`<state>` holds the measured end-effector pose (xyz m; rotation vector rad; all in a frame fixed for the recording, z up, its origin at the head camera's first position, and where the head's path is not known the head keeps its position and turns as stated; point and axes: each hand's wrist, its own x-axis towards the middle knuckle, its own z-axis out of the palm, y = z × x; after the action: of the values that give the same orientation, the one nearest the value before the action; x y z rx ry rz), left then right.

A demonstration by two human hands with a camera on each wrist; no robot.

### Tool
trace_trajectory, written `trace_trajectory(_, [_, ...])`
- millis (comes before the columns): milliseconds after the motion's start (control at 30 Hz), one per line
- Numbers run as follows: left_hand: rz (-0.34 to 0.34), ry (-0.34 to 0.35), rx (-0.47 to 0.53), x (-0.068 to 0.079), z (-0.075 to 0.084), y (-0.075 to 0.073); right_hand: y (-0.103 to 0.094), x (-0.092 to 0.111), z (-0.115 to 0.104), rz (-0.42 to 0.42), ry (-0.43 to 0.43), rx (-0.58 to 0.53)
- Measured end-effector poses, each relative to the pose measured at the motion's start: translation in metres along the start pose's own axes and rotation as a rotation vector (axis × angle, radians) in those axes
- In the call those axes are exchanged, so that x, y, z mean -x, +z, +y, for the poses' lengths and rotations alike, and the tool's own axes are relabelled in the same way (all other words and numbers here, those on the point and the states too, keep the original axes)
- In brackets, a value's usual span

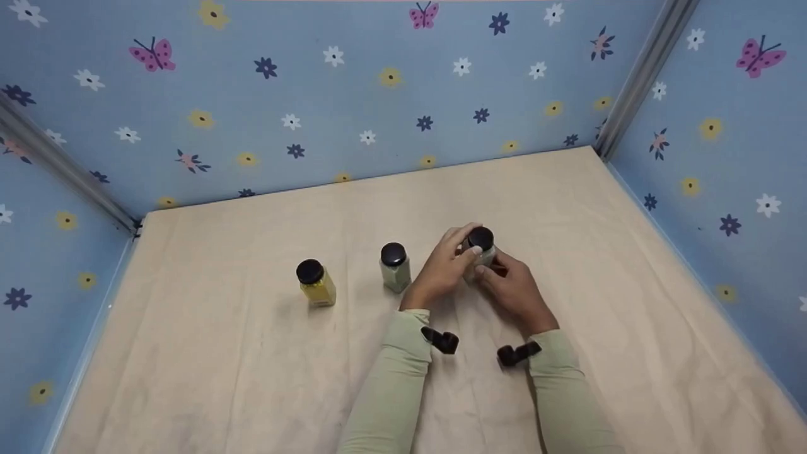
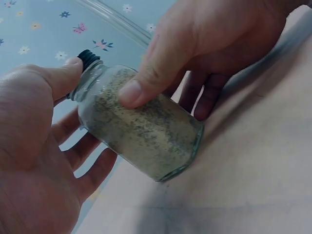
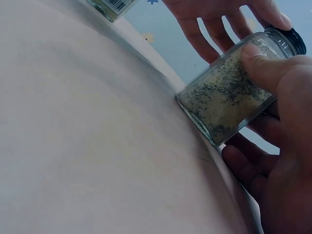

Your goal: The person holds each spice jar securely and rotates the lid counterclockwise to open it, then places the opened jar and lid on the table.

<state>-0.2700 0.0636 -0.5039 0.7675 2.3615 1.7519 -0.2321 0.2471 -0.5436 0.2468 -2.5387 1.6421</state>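
item 1. flecked jar (image 2: 146, 131): clear glass, pale contents with dark flecks; it is sitting between both hands, to the right of two other jars, at the tablecloth (image 1: 189, 378). whether its base is touching down is not showing clearly, the hands covering it in the head view.

item 2. left hand (image 1: 441, 268): thumb and a finger are pinching the black cap (image 1: 481, 238); the remaining fingers are reaching behind the glass.

item 3. right hand (image 1: 520, 290): thumb is pressing the near side of the body, fingers are curling behind; it is grasping the flecked jar below the neck.

item 4. green jar (image 1: 394, 274): black-capped, standing upright just beside the left wrist.

item 5. yellow jar (image 1: 319, 290): black-capped, standing upright farther left.

item 6. handling notes, by judgement: the step in hand is apparently a two-handed steadying at cap and body. the right hand should be bearing the weight, the left only guiding the cap with even pressure, so nothing is tipping. smooth glass is probably inviting slips; a sideways swing of the left wrist is risking a knock to the green jar.
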Motion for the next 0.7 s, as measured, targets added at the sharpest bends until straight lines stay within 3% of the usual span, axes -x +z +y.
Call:
trace_trajectory(267, [0.071,0.067,-0.174,0.0018,-0.0012,0.0066,-0.0005,0.001,-0.0024,0.026,-0.004,0.031])
trace_trajectory(533, [0.101,0.054,-0.168,0.0061,-0.0016,0.0069,0.0011,-0.0001,0.0015,-0.003,0.007,-0.013])
trace_trajectory(700, [0.108,0.036,-0.238,0.0058,0.0003,0.008,0.0014,-0.0001,0.0021,0.009,0.004,-0.008])
